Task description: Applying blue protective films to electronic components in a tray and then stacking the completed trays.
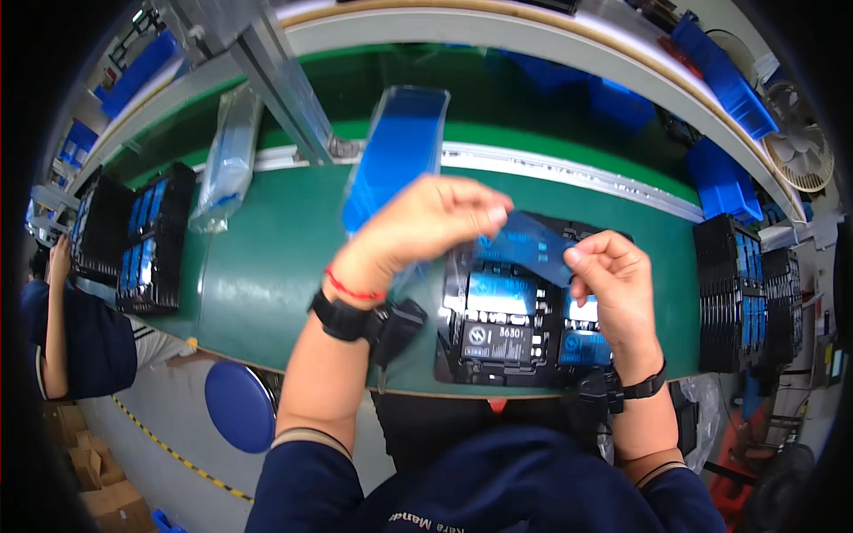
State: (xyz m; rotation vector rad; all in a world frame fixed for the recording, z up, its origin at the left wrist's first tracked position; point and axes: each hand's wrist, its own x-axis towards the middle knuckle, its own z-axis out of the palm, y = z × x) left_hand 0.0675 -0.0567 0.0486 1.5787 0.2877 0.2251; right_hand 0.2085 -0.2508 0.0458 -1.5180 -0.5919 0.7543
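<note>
Between my two hands a translucent blue film (540,252) is held stretched at a slant. My left hand (431,218) pinches its left end with thumb and fingers, and my right hand (615,275) pinches the opposite end. Below the film lies a black plastic tray (449,362) with flat rectangular battery-like packs. One pack (498,343) at the tray's front left shows a bare dark face with white print. Other packs, such as the one at front right (586,348), look shiny blue. My hands and the film hide part of the tray.
A clear sleeve of blue sheets (400,151) lies beyond my left hand. Stacks of black trays stand at the bench's right (729,293) and left (155,240). A plastic bag (231,164) lies far left. Another person (89,329) sits left, near a blue stool (240,406).
</note>
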